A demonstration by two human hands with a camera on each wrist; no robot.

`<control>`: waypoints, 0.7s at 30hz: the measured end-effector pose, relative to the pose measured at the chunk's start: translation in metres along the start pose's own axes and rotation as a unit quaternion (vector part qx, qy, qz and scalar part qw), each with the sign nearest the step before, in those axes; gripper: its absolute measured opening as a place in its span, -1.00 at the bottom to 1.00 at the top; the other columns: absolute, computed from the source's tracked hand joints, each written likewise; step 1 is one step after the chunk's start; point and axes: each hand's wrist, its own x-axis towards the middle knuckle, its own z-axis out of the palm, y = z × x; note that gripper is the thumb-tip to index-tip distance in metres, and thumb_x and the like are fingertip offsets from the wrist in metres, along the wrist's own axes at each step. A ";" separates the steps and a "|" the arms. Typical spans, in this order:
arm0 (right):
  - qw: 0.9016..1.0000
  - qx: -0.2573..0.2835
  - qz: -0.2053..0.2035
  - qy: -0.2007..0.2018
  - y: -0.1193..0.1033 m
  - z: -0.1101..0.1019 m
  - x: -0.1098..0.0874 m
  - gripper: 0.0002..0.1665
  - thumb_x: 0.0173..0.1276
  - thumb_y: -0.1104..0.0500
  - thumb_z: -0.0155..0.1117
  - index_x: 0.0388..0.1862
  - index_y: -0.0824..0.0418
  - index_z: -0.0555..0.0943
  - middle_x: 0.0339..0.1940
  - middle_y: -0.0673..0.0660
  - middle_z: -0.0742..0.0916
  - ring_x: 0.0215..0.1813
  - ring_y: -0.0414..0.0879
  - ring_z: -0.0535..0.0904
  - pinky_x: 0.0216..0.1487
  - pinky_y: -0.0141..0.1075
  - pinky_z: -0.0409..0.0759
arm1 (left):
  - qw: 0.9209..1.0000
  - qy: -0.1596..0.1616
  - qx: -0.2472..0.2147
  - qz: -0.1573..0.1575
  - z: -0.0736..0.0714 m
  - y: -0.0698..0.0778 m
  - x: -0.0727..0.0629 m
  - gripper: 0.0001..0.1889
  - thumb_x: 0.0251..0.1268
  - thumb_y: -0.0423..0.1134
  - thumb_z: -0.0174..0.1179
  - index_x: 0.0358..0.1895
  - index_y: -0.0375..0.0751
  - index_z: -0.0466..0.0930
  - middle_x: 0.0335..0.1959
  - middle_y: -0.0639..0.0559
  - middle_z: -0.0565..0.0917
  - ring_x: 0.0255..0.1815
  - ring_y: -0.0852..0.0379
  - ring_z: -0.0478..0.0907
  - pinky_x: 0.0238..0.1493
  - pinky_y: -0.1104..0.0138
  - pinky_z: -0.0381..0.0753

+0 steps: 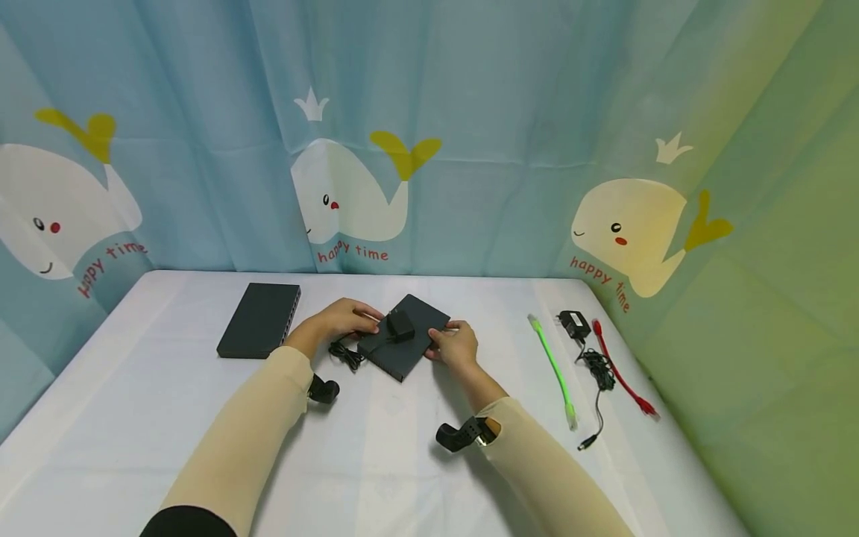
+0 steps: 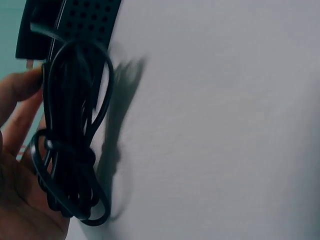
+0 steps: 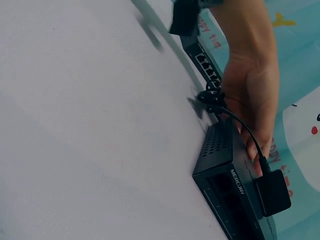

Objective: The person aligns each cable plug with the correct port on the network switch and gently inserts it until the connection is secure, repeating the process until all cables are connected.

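Both hands hold a small black network switch (image 1: 411,350) over the white table, tilted in the right wrist view, where its side reads MERCURY. My left hand (image 1: 344,317) grips its left edge, fingers near the top face. With its thumb on top, my right hand (image 1: 456,344) pinches the opposite edge; it is out of the right wrist view. A black power adapter (image 1: 400,326) lies on top of the switch. Its bundled cord (image 2: 70,145) hangs beside the left palm. A larger black network switch (image 1: 260,321) lies flat just left of my left hand.
To the right lie a green network cable (image 1: 553,369), another black power adapter (image 1: 574,324) with a coiled cord (image 1: 599,369), and a red network cable (image 1: 620,377). A blue whale-print curtain (image 1: 496,216) stands behind the table, with a green side (image 1: 758,335) at the right.
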 end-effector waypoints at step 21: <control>0.986 -0.167 0.014 -0.018 -0.044 -0.092 0.042 -0.44 0.35 0.23 0.34 0.24 0.49 0.47 -0.13 0.30 0.74 -0.40 -0.16 0.71 -0.24 -0.30 0.75 | 1.000 -0.028 -0.009 -0.004 -0.003 -0.003 0.006 -0.55 0.35 -0.20 0.24 0.27 -0.22 0.55 0.19 -0.19 0.61 -0.01 0.09 0.60 -0.07 0.31 0.62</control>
